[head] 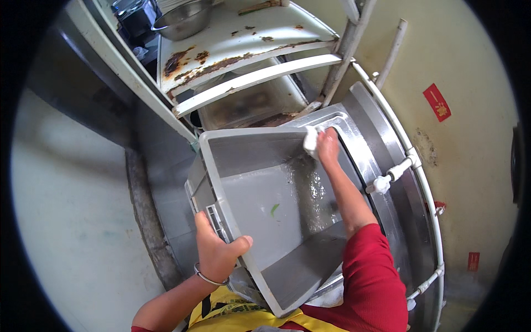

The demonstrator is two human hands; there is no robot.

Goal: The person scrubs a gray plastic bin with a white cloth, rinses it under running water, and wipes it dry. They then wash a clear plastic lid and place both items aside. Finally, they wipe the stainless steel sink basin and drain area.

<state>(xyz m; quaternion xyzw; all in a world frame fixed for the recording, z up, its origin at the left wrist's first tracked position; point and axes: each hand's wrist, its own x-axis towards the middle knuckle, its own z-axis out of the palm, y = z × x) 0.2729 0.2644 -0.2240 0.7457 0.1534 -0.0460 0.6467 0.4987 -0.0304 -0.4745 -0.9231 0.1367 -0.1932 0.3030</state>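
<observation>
A large grey plastic crate (257,186) is tilted over the edge of a stainless steel sink (361,145). My left hand (218,245) grips its near left rim, the thumb over the top. Around my right hand's (327,145) fingers is a white cloth (311,141), pressed at the crate's far right corner. Shallow water (315,195) glistens along the lower right side inside. One small green leaf scrap (274,210) lies on the wet crate floor.
A white water pipe with a valve (381,184) runs along the right wall. Ahead stands a rusty white shelf (249,37) bearing a metal bowl (182,20); a clear plastic bin (249,103) sits beneath. Red signs with writing (437,102) are on the wall.
</observation>
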